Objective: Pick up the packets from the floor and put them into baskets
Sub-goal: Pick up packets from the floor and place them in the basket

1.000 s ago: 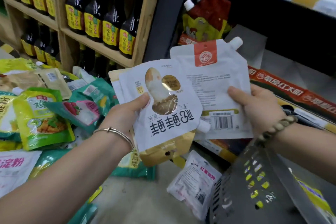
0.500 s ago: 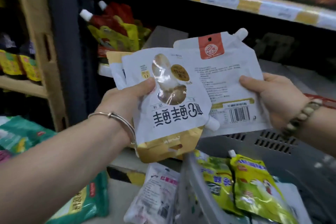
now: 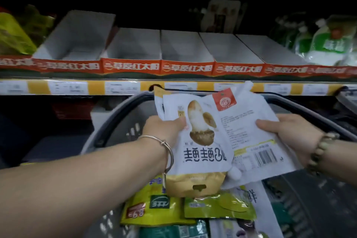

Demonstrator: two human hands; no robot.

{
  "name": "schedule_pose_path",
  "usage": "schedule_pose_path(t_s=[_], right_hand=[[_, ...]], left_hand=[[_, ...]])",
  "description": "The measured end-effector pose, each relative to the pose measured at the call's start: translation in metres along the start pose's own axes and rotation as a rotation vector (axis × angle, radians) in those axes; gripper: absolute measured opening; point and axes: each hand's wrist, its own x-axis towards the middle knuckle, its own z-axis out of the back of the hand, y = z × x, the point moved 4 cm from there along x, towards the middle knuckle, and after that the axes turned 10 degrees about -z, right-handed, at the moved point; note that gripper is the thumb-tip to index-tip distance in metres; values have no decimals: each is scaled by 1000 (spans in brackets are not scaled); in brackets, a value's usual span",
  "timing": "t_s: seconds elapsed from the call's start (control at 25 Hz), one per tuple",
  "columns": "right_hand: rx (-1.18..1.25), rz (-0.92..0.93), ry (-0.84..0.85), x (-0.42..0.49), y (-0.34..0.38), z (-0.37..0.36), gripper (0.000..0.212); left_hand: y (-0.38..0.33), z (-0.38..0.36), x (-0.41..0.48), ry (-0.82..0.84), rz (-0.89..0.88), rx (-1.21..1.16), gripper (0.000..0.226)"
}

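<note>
My left hand [image 3: 164, 128] grips a white pouch with a gold band and a mushroom picture [image 3: 201, 151], upside down, with another pouch tucked behind it. My right hand [image 3: 287, 133] holds a white spouted pouch with a red label and barcode [image 3: 251, 137], its back facing me, overlapped by the first pouch. Both are held just above a grey plastic basket [image 3: 108, 131]. Inside the basket lie yellow-green packets [image 3: 152, 208] and a few other packets.
A store shelf stands straight ahead, with white cardboard display trays fronted in red [image 3: 131, 52] and a price-tag rail [image 3: 77, 87] below them. Green pouches [image 3: 326, 44] sit at the shelf's right, yellow ones [image 3: 13, 35] at its left.
My view swung right from the floor pile and bottle shelves to the basket. Both hands carried the pouches along and now hold them over the basket.
</note>
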Motion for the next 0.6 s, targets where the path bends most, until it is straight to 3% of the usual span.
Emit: schedule_pose_path(t_s=[0.24, 0.44, 0.6], right_hand=[[-178, -199, -96, 37, -51, 36, 17], [-653, -299, -154, 67, -87, 38, 25], [-977, -313, -135, 71, -86, 31, 25]], left_hand=[[57, -64, 24, 62, 97, 215, 12], [100, -93, 24, 152, 97, 453, 34], [102, -99, 26, 186, 79, 557, 38]])
